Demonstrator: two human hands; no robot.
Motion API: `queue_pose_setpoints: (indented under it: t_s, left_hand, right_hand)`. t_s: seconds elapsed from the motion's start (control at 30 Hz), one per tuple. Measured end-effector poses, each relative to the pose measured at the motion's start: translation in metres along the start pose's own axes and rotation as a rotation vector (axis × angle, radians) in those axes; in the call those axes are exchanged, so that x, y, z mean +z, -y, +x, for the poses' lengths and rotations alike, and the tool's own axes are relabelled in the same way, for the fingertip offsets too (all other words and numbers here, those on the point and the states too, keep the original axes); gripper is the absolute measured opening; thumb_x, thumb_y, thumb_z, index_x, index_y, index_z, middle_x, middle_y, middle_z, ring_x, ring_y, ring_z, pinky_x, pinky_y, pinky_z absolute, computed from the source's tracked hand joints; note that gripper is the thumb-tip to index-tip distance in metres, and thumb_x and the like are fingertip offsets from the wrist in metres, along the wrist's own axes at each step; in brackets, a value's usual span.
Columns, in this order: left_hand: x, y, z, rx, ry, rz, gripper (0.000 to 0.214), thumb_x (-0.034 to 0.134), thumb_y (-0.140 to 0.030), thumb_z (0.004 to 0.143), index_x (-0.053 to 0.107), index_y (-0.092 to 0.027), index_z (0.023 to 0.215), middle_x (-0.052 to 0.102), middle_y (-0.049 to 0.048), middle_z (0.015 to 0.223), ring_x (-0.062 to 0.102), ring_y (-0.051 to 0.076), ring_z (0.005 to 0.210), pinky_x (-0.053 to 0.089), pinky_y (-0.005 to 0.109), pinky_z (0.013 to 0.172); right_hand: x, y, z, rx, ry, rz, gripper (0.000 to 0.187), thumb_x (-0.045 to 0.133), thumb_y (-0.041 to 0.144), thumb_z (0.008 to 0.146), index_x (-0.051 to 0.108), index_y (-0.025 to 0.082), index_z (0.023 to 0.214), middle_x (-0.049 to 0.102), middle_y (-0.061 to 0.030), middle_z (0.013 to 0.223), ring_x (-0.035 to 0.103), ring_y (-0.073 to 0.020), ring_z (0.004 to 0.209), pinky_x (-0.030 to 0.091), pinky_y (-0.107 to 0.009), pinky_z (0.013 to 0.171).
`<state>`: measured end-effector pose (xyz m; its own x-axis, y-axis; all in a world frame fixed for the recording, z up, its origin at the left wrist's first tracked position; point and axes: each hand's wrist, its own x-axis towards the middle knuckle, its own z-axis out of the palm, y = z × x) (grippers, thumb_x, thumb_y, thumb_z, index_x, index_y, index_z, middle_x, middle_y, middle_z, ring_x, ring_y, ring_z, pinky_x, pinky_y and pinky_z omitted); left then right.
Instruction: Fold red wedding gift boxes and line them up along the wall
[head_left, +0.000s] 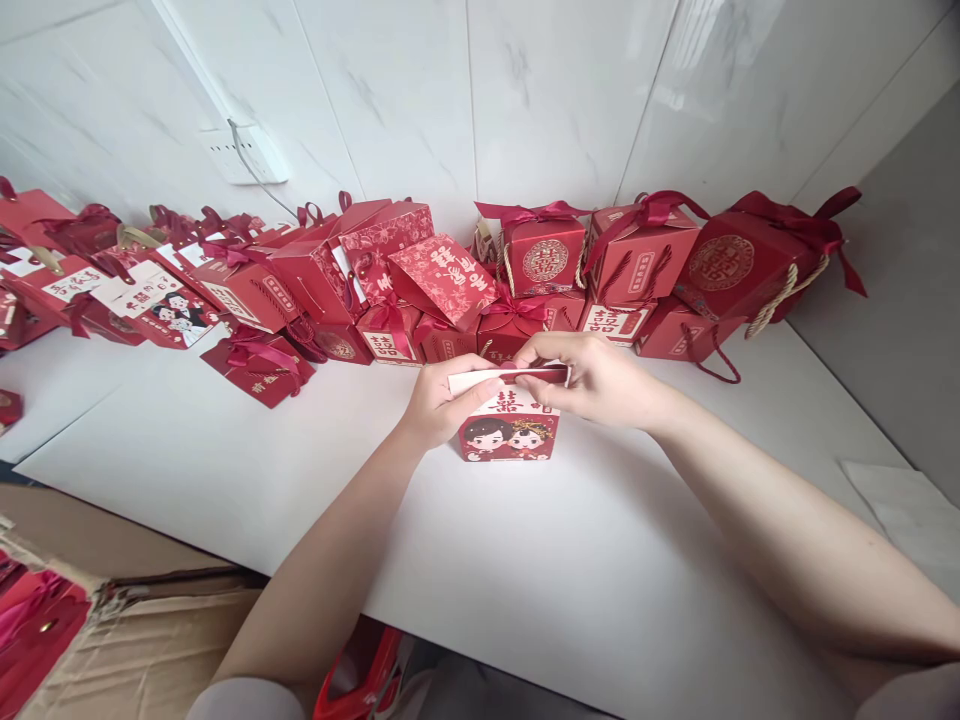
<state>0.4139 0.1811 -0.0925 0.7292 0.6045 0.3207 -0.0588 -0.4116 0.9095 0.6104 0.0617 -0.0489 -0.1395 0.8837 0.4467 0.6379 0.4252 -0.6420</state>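
Note:
A small red and white gift box stands upright on the white table, its front printed with a cartoon couple and red characters. Its top edges are pinched between my two hands. My left hand grips the upper left corner, thumb across the front and fingers behind. On the right side, my right hand holds the top edge with thumb in front and forefinger curled over the back. A dark red strip shows between the top flaps. Parts of the fingers behind the box are hidden.
Red gift boxes with ribbons are stacked along the tiled wall; one box lies nearer on the left. A cardboard carton with red items stands at the lower left. White paper lies at the right edge. A socket is on the wall.

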Motion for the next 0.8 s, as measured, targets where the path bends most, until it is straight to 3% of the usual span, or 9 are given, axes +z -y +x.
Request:
queue_pose_setpoints:
  t_s: [0.1,0.17,0.23,0.37,0.57,0.63,0.73,0.8]
  left_hand:
    - [0.001,0.018,0.005,-0.127,-0.070,-0.197,0.033,0.081,-0.047,0.074,0.076,-0.017,0.086,0.074,0.0037,0.075,0.068,0.017,0.065,0.052,0.024,0.057]
    - [0.003,0.029,0.010,-0.195,-0.201,-0.359,0.041,0.081,-0.054,0.072,0.076,-0.016,0.089,0.077,0.0067,0.080,0.071,0.021,0.069,0.057,0.028,0.062]
    - [0.003,0.038,0.015,-0.212,-0.359,-0.471,0.048,0.076,-0.060,0.075,0.075,-0.015,0.090,0.078,0.0098,0.086,0.074,0.024,0.073,0.060,0.032,0.066]
    - [-0.003,0.045,0.022,-0.201,-0.546,-0.554,0.055,0.064,-0.067,0.082,0.075,-0.015,0.097,0.079,0.0125,0.098,0.076,0.027,0.085,0.062,0.035,0.074]
    - [-0.014,0.053,0.025,-0.192,-0.586,-0.531,0.054,0.066,-0.065,0.082,0.074,-0.015,0.101,0.078,0.0122,0.103,0.076,0.029,0.092,0.062,0.037,0.080]
    - [-0.017,0.056,0.026,-0.211,-0.621,-0.528,0.050,0.069,-0.062,0.081,0.074,-0.014,0.097,0.079,0.0121,0.101,0.076,0.028,0.089,0.061,0.037,0.081]
    - [-0.017,0.058,0.025,-0.352,-0.647,-0.621,0.047,0.067,-0.057,0.084,0.074,-0.014,0.100,0.078,0.0115,0.102,0.076,0.026,0.088,0.060,0.038,0.085]
    - [-0.011,0.057,0.023,-0.473,-0.568,-0.709,0.044,0.065,-0.054,0.087,0.073,-0.014,0.103,0.078,0.0110,0.102,0.075,0.025,0.090,0.060,0.039,0.088]
  right_hand:
    - [0.017,-0.017,0.001,0.068,-0.035,0.260,0.014,0.067,0.030,0.090,0.069,0.016,0.094,0.072,-0.0034,0.089,0.065,-0.0170,0.076,0.049,-0.026,0.067]
    - [0.040,-0.034,-0.001,0.125,-0.123,0.504,0.025,0.067,0.041,0.092,0.068,0.017,0.101,0.073,-0.0047,0.097,0.068,-0.0196,0.087,0.054,-0.029,0.076]
    - [0.066,-0.052,-0.005,0.170,-0.255,0.634,0.041,0.069,0.047,0.091,0.061,0.019,0.119,0.070,-0.0075,0.118,0.066,-0.0228,0.108,0.054,-0.036,0.093]
    - [0.097,-0.077,-0.015,0.199,-0.063,0.743,0.063,0.076,0.048,0.086,0.047,0.022,0.136,0.059,-0.0111,0.140,0.056,-0.0261,0.130,0.046,-0.044,0.111]
    - [0.097,-0.086,-0.017,0.053,-0.017,0.612,0.120,0.092,0.040,0.068,0.015,0.026,0.159,0.024,-0.0128,0.165,0.029,-0.0296,0.150,0.025,-0.047,0.125]
    - [0.100,-0.084,-0.018,0.064,-0.022,0.568,0.118,0.090,0.043,0.070,0.014,0.026,0.159,0.029,-0.0128,0.164,0.036,-0.0308,0.147,0.033,-0.047,0.122]
    - [0.105,-0.078,-0.023,0.126,-0.076,0.546,0.087,0.077,0.049,0.084,0.029,0.026,0.153,0.055,-0.0116,0.146,0.061,-0.0290,0.125,0.057,-0.042,0.099]
    - [0.108,-0.072,-0.027,0.137,-0.110,0.474,0.069,0.072,0.052,0.087,0.042,0.024,0.143,0.066,-0.0101,0.128,0.069,-0.0278,0.109,0.062,-0.038,0.084]
